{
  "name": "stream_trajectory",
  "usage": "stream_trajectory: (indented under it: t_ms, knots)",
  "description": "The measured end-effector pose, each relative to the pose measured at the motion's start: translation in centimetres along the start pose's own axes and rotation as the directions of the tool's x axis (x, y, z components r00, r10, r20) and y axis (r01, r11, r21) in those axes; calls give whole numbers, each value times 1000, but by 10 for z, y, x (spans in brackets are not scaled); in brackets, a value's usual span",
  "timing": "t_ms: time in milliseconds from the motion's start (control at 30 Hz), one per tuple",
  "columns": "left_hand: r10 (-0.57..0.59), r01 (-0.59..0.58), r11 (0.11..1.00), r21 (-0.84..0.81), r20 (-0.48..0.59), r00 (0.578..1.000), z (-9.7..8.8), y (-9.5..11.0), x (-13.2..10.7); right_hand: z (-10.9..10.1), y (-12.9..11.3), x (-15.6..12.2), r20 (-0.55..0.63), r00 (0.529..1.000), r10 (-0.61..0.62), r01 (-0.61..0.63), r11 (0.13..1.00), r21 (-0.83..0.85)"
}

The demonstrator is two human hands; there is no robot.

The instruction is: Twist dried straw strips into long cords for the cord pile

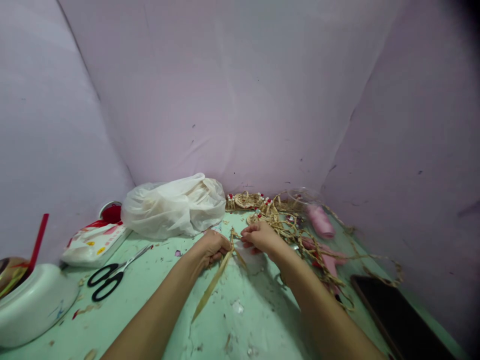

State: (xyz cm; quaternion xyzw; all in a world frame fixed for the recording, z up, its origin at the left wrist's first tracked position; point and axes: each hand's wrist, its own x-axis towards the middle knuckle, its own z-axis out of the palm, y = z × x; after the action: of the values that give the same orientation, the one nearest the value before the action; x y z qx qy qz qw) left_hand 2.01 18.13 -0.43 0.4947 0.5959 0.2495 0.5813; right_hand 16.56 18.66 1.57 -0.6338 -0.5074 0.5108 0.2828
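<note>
My left hand (214,246) is closed on a pale straw strip (213,284) that trails down toward me across the green table (157,295). My right hand (258,236) is closed too, pinching the twisted upper end of the same straw between the two hands. Both hands rest low over the table, a few centimetres apart. Just behind my right hand lies a tangle of braided straw cord with red and white beads (262,205).
Black-handled scissors (112,276) lie at the left. A white plastic bag (174,206) sits at the back, a printed packet (93,242) and a white bowl (33,305) at far left. Pink thread spools (320,221) and a dark flat object (397,315) are at right. Pink walls enclose the corner.
</note>
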Motion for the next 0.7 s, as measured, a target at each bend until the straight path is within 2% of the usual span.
stream_trajectory:
  t_ms: [67, 133, 333, 400, 467, 600, 700]
  knots:
    - [18, -18, 1000, -17, 0, 1000, 0, 0, 0, 9, -1, -4, 106, 994, 35, -44, 996, 77]
    - [27, -27, 999, -33, -8, 1000, 0, 0, 0, 17, -1, -8, 181, 982, 61, -75, 995, 71]
    - [22, -22, 999, 29, -27, 999, 2, -1, 0, 19, 8, -4, 265, 961, 82, -105, 992, 75]
    - [49, -47, 997, 54, -37, 998, 3, -3, 0, 16, 13, 2, 257, 966, 41, -48, 999, 19]
    - [88, -86, 994, 66, -32, 996, 4, -4, 1, 12, 18, 7, 265, 963, -40, 65, 994, -85]
    - [130, -129, 990, 60, -6, 992, 4, -2, 0, 7, 24, 15, 276, 932, -236, 316, 902, -295]
    - [128, -127, 990, 55, -7, 992, 4, 2, -3, 9, 22, 13, 265, 930, -254, 333, 888, -318]
